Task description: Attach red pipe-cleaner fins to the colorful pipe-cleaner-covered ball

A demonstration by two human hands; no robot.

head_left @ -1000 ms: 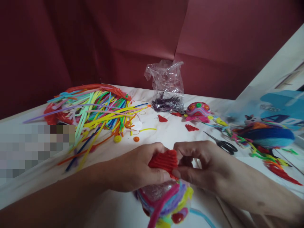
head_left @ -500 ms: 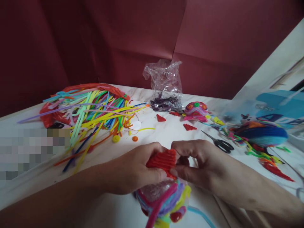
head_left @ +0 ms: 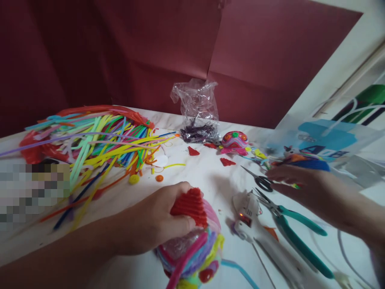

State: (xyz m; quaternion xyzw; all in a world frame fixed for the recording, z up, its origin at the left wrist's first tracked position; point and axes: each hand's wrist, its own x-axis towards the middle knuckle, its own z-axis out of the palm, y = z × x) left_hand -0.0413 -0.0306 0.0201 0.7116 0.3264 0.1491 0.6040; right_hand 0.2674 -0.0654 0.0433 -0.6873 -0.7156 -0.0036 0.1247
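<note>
Taking the decorated piece (head_left: pixel 200 257) as the dial's centre on the bench (head_left: pixel 207 176), the red ridged piece (head_left: pixel 192 204) sits at twelve o'clock, its lower edge against the decoration; I can't tell whether the two are joined. The left hand (head_left: pixel 164 218) pinches the red piece between thumb and fingers, so pressing too hard could bend its ridges or skew it. Towards two o'clock the right hand (head_left: pixel 296 178) reaches beside the scissors (head_left: pixel 261 182); blur hides whether its fingers are parted or closed on anything. The white glue gun (head_left: pixel 249 216) lies nearer, also around two, its lamp glowing, so it may be hot. A careless sweep back could brush its nozzle or catch the teal-handled pliers (head_left: pixel 296 243) at three.
</note>
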